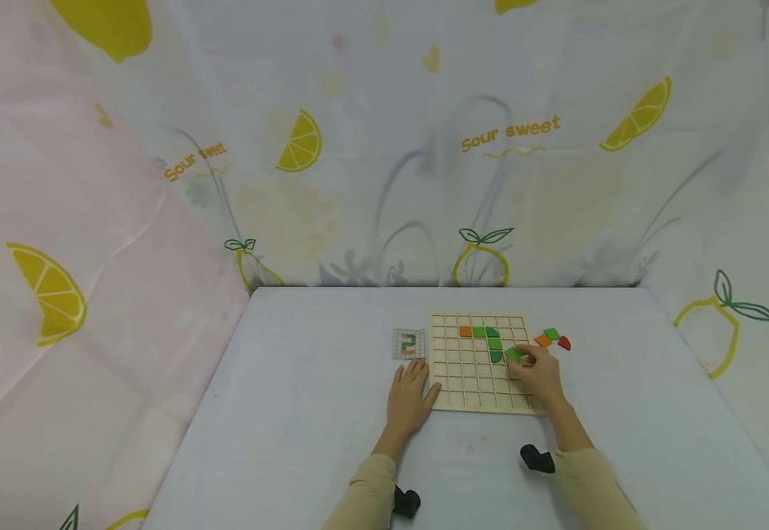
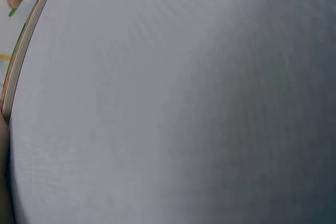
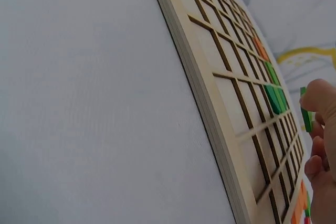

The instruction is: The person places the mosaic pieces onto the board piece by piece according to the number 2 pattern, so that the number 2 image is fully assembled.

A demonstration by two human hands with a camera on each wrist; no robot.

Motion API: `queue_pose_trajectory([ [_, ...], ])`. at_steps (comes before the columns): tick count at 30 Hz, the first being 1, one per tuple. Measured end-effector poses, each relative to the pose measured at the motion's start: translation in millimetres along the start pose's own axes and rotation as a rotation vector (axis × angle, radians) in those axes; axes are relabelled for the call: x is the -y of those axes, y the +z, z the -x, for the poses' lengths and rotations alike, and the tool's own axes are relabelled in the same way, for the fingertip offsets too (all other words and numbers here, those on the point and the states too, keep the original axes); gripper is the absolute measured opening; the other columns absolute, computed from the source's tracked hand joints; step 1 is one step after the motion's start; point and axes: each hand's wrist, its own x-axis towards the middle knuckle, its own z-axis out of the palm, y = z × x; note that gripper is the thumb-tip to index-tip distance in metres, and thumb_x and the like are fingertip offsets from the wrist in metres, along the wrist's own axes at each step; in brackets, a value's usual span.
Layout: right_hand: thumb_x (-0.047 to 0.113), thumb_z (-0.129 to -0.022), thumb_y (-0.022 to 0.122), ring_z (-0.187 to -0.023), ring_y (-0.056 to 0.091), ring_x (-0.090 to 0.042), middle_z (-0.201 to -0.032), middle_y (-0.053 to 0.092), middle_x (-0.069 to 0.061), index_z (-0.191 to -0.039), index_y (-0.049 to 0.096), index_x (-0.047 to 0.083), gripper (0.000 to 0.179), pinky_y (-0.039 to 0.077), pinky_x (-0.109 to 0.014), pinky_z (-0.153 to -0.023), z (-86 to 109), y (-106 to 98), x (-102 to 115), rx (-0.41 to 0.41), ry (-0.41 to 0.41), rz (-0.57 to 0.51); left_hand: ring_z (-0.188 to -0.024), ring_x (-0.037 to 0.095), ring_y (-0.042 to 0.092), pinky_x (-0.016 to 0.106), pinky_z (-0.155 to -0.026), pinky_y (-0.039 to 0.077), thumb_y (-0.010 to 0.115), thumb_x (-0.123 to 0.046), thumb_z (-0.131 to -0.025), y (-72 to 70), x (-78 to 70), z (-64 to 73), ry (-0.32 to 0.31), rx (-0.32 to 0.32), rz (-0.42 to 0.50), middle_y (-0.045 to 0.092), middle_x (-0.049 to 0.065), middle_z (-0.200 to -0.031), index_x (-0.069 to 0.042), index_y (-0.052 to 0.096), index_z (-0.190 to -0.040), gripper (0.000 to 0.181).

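A wooden grid board [image 1: 454, 397] lies on the white table, with an orange tile [image 1: 465, 331] and several green tiles [image 1: 494, 344] set in its squares. My right hand [image 1: 540, 372] pinches a light green tile [image 1: 513, 355] between thumb and fingers, over the right part of the board. In the right wrist view that tile [image 3: 306, 109] is held on edge above the grid. My left hand [image 1: 409, 397] rests flat with fingers spread, its thumb at the board's left edge. Just beyond its fingertips lies a small pattern card [image 1: 408, 344] with a grid and a coloured figure.
Right of the board lie loose tiles: a green one [image 1: 552, 334], an orange one [image 1: 543, 340] and a red rounded one [image 1: 564, 343]. A lemon-print cloth [image 1: 384, 184] hangs behind and beside the table. Black wrist mounts [image 1: 537, 459] sit at both sleeves.
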Motion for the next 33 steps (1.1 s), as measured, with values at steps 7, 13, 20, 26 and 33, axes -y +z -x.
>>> queue_pose_trajectory([
  [7, -0.002, -0.073, 0.069, -0.075, 0.056, -0.025, -0.089, 0.065, -0.021, -0.098, 0.066, -0.011, 0.027, 0.051, -0.031, -0.063, -5.4, 26.3, 8.6, 0.109, -0.106, 0.001, -0.13, 0.022, 0.044, 0.044, -0.112, 0.028, 0.05, -0.041, -0.095, -0.1, -0.1, 0.4, 0.014, -0.017, -0.003, 0.052, 0.008, -0.137, -0.004, 0.056, -0.129, 0.05],
  [13, -0.004, -0.074, 0.068, -0.077, 0.06, -0.026, -0.09, 0.064, -0.02, -0.1, 0.066, -0.012, 0.028, 0.054, -0.034, -0.065, -12.5, 35.3, 10.7, 0.198, -0.163, 0.027, -0.13, 0.022, 0.044, 0.043, -0.112, 0.028, 0.05, -0.041, -0.095, -0.1, 0.7, -0.1, 0.013, -0.023, -0.009, 0.053, 0.007, -0.136, -0.005, 0.056, -0.129, 0.05],
  [20, -0.01, -0.076, 0.061, -0.094, 0.061, -0.038, -0.102, 0.065, -0.023, -0.1, 0.068, -0.011, 0.025, 0.054, -0.046, -0.077, -22.8, 32.7, 9.6, 0.322, -0.255, 0.033, -0.131, 0.021, 0.043, 0.043, -0.113, 0.027, 0.049, -0.041, -0.095, 1.9, 0.7, -0.4, 0.005, -0.019, -0.007, 0.052, 0.006, -0.137, -0.006, 0.056, -0.129, 0.05],
  [26, -0.012, -0.079, 0.063, -0.102, 0.059, -0.042, -0.106, 0.066, -0.023, -0.099, 0.069, -0.01, 0.021, 0.05, -0.052, -0.086, -26.2, 31.9, 9.7, 0.351, -0.307, 0.041, -0.132, 0.021, 0.043, 0.042, -0.114, 0.026, 0.049, -0.041, -0.095, -1.6, 0.2, -0.7, -0.008, -0.003, 0.003, 0.052, 0.006, -0.138, -0.006, 0.055, -0.13, 0.05],
  [33, -0.004, -0.077, 0.071, -0.09, 0.065, -0.041, -0.095, 0.068, -0.026, -0.095, 0.068, -0.014, 0.021, 0.053, -0.052, -0.08, -22.0, 43.7, 3.5, 0.181, -0.431, 0.028, -0.131, 0.021, 0.044, 0.042, -0.113, 0.027, 0.049, -0.041, -0.095, -1.8, 0.3, -0.3, 0.009, -0.018, -0.007, 0.053, 0.006, -0.137, -0.005, 0.056, -0.129, 0.05],
])
